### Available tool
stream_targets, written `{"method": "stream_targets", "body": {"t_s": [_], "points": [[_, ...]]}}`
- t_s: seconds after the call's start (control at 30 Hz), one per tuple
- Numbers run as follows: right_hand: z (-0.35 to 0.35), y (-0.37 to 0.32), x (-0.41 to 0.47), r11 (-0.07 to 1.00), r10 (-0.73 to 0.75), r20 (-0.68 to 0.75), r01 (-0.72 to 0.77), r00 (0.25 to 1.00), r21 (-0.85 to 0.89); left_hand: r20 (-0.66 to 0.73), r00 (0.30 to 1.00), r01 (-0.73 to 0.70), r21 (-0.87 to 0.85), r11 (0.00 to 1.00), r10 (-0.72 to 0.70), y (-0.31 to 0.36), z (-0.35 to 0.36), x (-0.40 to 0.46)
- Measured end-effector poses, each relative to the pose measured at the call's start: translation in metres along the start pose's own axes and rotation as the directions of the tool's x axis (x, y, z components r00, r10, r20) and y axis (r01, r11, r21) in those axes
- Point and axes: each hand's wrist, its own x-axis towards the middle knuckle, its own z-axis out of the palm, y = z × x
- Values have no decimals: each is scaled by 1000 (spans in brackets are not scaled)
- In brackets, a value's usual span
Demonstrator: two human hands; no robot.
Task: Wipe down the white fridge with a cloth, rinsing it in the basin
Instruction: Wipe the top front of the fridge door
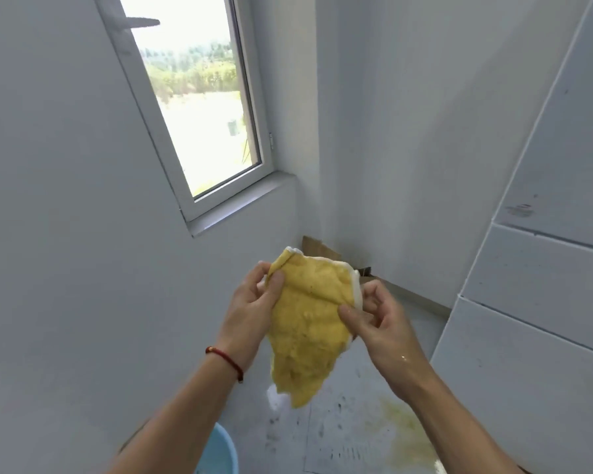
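Overhead to underfoot, white walls [65, 234] fill most of what I see, meeting at a corner ahead of me. White fridge [541, 268] stands at my right, its panels split by dark seams, a grey smudge on the upper door. Window [199, 97] sits in the left wall, white frame, green hillside and bright ground outside; a grey sill runs under it. Floor [356, 422] below is pale, wet-looking, speckled with dark marks and a yellowish stain toward the right. Scrap of brown cardboard [317, 248] leans in the corner, behind the cloth.

Yellow cloth [305, 330], white on its reverse edge, hangs spread between my hands in mid-air, in front of the corner and left of the fridge, touching neither. Its lower end droops to a point above the floor. My left hand [254, 302] pinches the cloth's upper left edge, thumb on the front face. My right hand [377, 319] pinches the right edge, thumb pressed on the yellow side, fingers curled behind; wet shine on that wrist. Blue basin [220, 453] shows at the bottom, only part of its rim, beside my left forearm. Red cord bracelet [225, 357] circles my left wrist.
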Motion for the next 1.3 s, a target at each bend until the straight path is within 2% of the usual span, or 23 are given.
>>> {"method": "stream_targets", "body": {"t_s": [0.03, 0.07, 0.17, 0.23, 0.27, 0.3, 0.37, 0.43, 0.5, 0.53, 0.6, 0.67, 0.7, 0.77, 0.83, 0.93, 1.0, 1.03, 1.07, 1.13, 1.2, 1.27, 1.3], "points": [[-23, 0, -3, 999, -13, -91, 15, 996, 28, -31, 999, -26, 20, 999, 26, 1, 28, 3], [-39, 1, -5, 999, 6, -124, -1, 992, 40, -48, 998, -37, 46, 998, 39, 1, 49, 7], [-85, 7, -8, 985, 166, -31, -168, 986, -51, -10, 1000, 3, 34, 999, -3, 4, 105, 20], [-109, 10, -8, 981, 184, -18, -185, 983, -58, 23, 995, 102, -28, 994, -102, 0, 122, 35], [-119, 7, -8, 986, 164, -68, -166, 984, -19, 92, 977, 199, -75, 977, -192, -6, 127, 42], [-134, 6, -8, 987, 158, -141, -155, 977, 36, 207, 933, 321, -101, 942, -296, -14, 138, 47], [-155, 2, -3, 973, 217, -211, -195, 953, 122, 443, 780, 508, -37, 861, -442, -36, 148, 47], [-182, 2, -5, 946, 323, -201, -315, 925, 72, 549, 708, 513, 33, 858, -444, -60, 164, 53], [-211, 5, -8, 910, 378, -263, -408, 888, -70, 539, 738, 428, 90, 899, -405, -73, 186, 67], [-223, 7, -11, 889, 375, -350, -439, 858, -125, 516, 769, 368, 125, 921, -377, -75, 198, 73], [-240, 9, -16, 866, 302, -544, -464, 783, -186, 462, 833, 254, 168, 953, -304, -74, 221, 83], [-251, 6, -17, 889, 157, -643, -391, 750, -239, 455, 866, 124, 204, 971, -207, -70, 244, 98], [-255, 4, -17, 894, 91, -634, -343, 768, -288, 490, 858, 69, 190, 979, -155, -69, 253, 106], [-260, -7, -15, 850, 30, -583, -328, 812, -413, 607, 791, -26, 153, 988, -74, -63, 268, 123], [-269, -17, -10, 717, 16, -593, -423, 805, -554, 685, 728, -182, 212, 960, -13, -61, 283, 143], [-286, -27, -1, 459, -91, -611, -511, 786, -727, 658, 740, -422, 290, 859, 142, -52, 309, 163], [-297, -37, 4, 414, -98, -618, -533, 780, -738, 681, 698, -531, 282, 799, 223, -44, 327, 179], [-305, -43, 5, 440, -99, -626, -530, 774, -725, 710, 665, -553, 262, 791, 231, -37, 337, 189], [-313, -50, 4, 517, -105, -637, -506, 763, -691, 745, 638, -520, 233, 822, 192, -32, 345, 201], [-320, -69, 1, 735, -121, -688, -402, 715, -546, 831, 552, -335, 147, 931, 68, -12, 359, 218], [-323, -93, 0, 865, -147, -726, -269, 672, -424, 874, 485, -194, 74, 978, 31, 11, 377, 224], [-325, -114, 4, 964, -163, -770, -66, 617, -258, 861, 497, -240, 22, 971, 103, 34, 398, 218], [-327, -124, 5, 992, -126, -801, 62, 586, -110, 838, 522, -287, 1, 958, 156, 46, 411, 213]]}}
